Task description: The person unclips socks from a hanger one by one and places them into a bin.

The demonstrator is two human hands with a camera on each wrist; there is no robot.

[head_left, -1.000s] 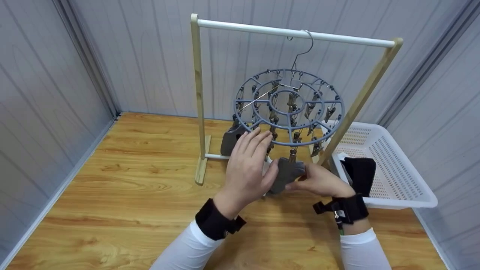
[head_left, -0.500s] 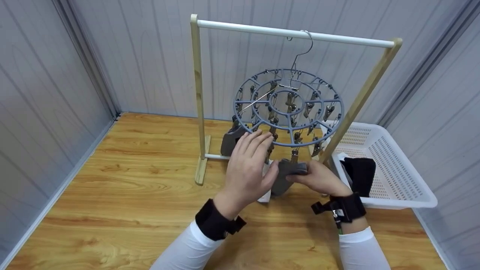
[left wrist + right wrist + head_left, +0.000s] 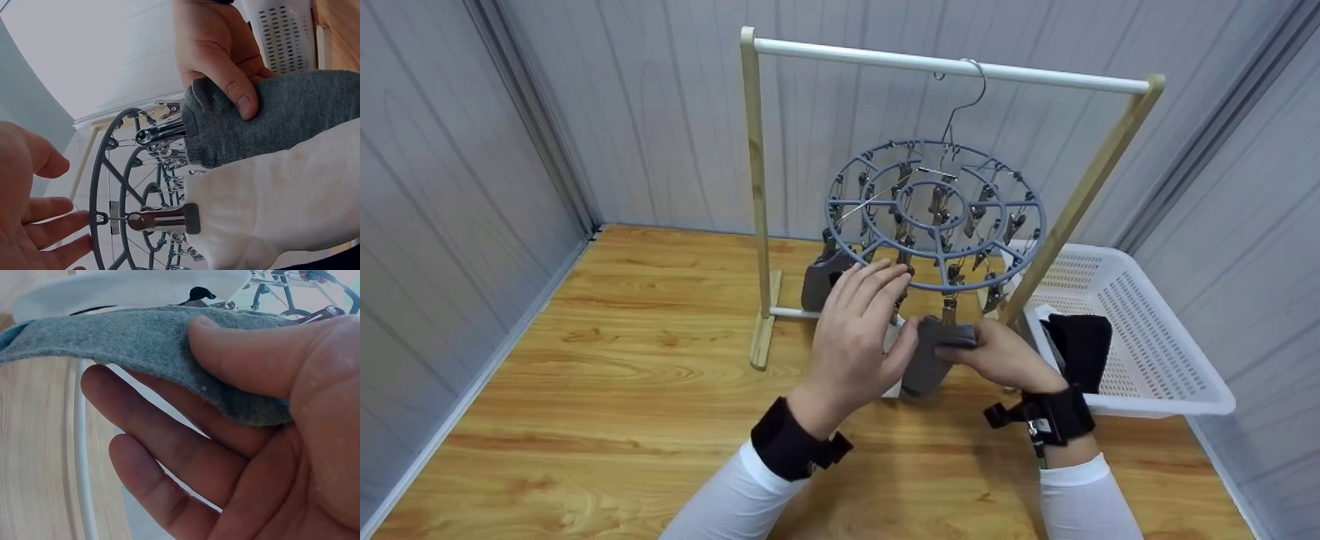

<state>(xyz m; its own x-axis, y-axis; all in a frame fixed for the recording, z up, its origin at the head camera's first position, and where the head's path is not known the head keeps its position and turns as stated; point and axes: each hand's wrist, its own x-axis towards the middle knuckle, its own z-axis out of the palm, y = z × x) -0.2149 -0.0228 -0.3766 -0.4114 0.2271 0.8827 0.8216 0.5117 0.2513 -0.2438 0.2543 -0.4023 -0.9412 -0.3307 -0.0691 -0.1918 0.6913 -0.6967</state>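
Observation:
My right hand (image 3: 1006, 358) pinches a grey sock (image 3: 928, 369) near its top edge, thumb in front and fingers behind. A metal clip (image 3: 166, 132) under the hanger's rim grips that same edge. Beside it a white sock (image 3: 264, 194) hangs from another clip (image 3: 160, 218). My left hand (image 3: 855, 330) has its fingers extended, the tips at the front rim of the round blue-grey clip hanger (image 3: 945, 288), and holds no sock. Behind the left hand, another grey sock (image 3: 819, 286) hangs at the hanger's left side, partly covered.
The hanger hooks over the white crossbar (image 3: 870, 56) of a wooden-post rack. Its right post (image 3: 1099, 169) slants down near the right hand. A white perforated basket (image 3: 1207, 394) stands at right, with a black folded piece of cloth (image 3: 1087, 349) inside. Wood-patterned tabletop (image 3: 585, 405) lies underneath.
My right hand has risen slightly, its fingers shifting on the grey sock's top edge, and the sock now hangs straighter under its clip. The left hand stays almost still at the rim.

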